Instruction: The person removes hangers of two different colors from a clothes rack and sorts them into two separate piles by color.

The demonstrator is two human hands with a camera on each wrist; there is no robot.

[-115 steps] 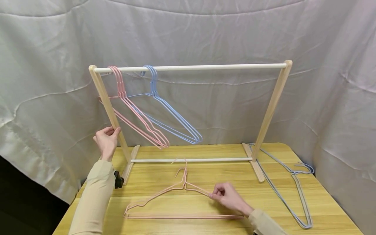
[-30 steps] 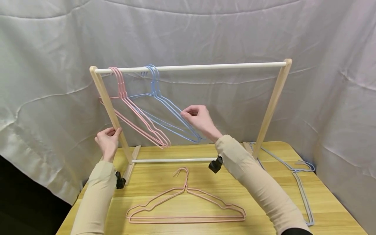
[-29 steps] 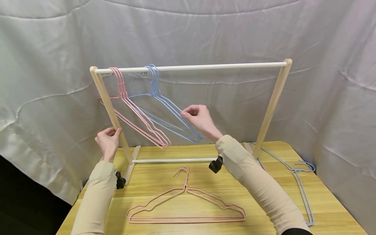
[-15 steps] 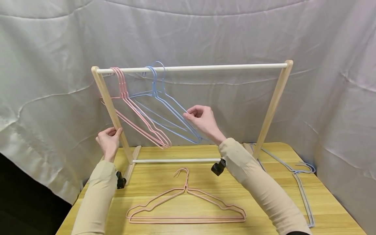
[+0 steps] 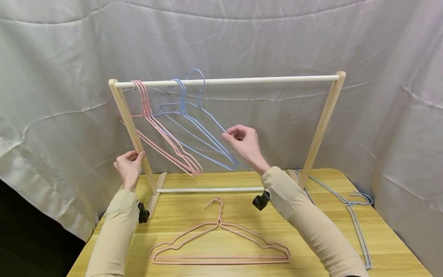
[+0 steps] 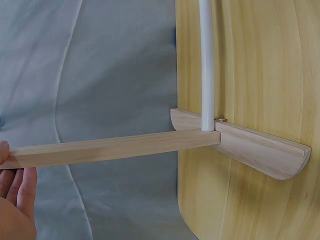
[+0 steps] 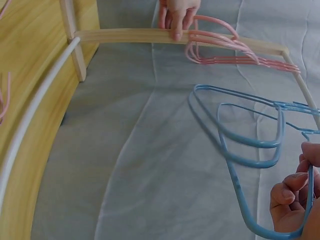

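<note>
My right hand (image 5: 243,144) pinches the right shoulder of a blue wire hanger (image 5: 215,120) between thumb and fingers. That hanger's hook stands raised above the white top bar (image 5: 263,80); whether it is free of the bar, I cannot tell. Just left of it, more blue hangers (image 5: 182,98) hang from the bar, and the right wrist view shows their ends (image 7: 250,140) close to the held one. With my left hand (image 5: 128,165) I grip the rack's left wooden upright (image 5: 126,115). Several pink hangers (image 5: 144,102) hang beside that upright.
Two pink hangers (image 5: 221,263) lie overlapped on the wooden table (image 5: 180,207), before the rack's lower bar (image 5: 211,190). Blue hangers (image 5: 358,232) lie at the table's right, by the right upright (image 5: 322,127). A grey curtain (image 5: 259,42) surrounds the back.
My right hand has left the pink hangers on the table and moved up to a blue one. That hanger has shifted right and its hook has risen, apart from the other blue ones.
</note>
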